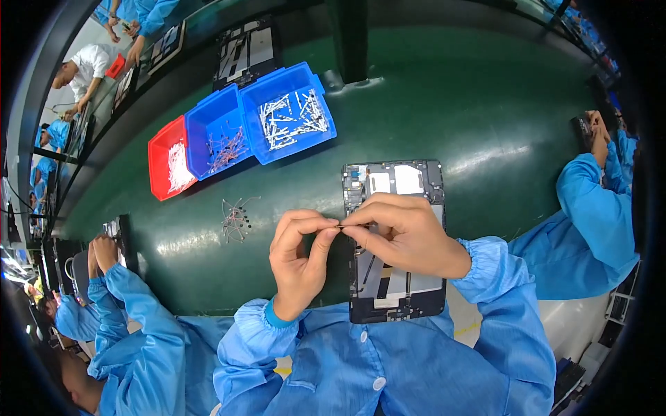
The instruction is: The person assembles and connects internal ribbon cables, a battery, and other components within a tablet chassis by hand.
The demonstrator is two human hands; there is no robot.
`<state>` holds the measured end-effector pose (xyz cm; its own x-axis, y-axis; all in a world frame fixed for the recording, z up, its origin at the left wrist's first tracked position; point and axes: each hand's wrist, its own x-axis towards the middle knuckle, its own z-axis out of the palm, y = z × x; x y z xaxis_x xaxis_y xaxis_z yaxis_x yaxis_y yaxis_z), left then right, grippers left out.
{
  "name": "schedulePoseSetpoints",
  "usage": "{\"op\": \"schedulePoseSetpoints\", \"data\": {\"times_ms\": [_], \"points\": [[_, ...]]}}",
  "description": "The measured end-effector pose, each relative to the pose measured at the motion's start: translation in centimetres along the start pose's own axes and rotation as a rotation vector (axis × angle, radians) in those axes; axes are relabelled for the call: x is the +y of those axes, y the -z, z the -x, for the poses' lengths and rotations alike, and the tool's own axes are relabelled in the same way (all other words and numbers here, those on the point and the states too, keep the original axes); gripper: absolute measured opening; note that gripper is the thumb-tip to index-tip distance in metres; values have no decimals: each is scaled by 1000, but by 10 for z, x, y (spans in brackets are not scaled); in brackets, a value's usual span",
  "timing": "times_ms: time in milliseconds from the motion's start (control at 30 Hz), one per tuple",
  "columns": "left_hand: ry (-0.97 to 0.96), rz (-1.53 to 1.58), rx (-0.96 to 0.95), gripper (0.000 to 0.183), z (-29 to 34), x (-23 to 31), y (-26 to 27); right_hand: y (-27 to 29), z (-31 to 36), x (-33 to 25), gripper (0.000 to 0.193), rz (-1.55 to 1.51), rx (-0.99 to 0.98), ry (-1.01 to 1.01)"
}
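My left hand [297, 262] and my right hand [411, 234] meet fingertip to fingertip. Thumb and forefinger of each are pinched together on a tiny dark piece [340, 227], too small to name. Beneath my right hand and wrist lies an opened tablet [397, 286] with its inner boards, cables and grey panels showing; the hand hides its middle, and its lower end reaches the table's near edge. To the left of my left hand, a small heap of thin-wired parts with black round ends [237, 220] rests on the green table.
Beyond the heap stand a red bin [158, 166] of white pieces, a blue bin [196, 125] of wired parts and another blue bin [248, 114] of white strips. Behind them is another opened tablet [244, 55]. A dark post [347, 41] rises from the table [485, 111]. Co-workers sit on both sides.
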<state>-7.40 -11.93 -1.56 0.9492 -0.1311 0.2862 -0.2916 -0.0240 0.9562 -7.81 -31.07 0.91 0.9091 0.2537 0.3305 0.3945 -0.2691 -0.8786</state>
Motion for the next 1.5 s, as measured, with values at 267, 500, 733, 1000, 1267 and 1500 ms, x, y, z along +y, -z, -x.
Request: {"op": "schedulePoseSetpoints", "data": {"times_ms": [267,500,733,1000,1267,1500], "points": [[-299,-498,-7,19,-2,-3,-1,0,1,7,13,46,72,46],[632,108,-185,33,-23,1,8,7,-4,26,11,158,60,14],[786,116,-327,21,-46,-4,15,4,-2,28,12,333,7,26],[802,60,-324,16,-50,-1,11,2,0,28,13,459,-3,96],[795,12,-348,15,-51,-2,9,4,0,30,12,445,-12,81],[678,-50,-284,13,-40,-2,2,3,-1,31,12,397,11,73]]}}
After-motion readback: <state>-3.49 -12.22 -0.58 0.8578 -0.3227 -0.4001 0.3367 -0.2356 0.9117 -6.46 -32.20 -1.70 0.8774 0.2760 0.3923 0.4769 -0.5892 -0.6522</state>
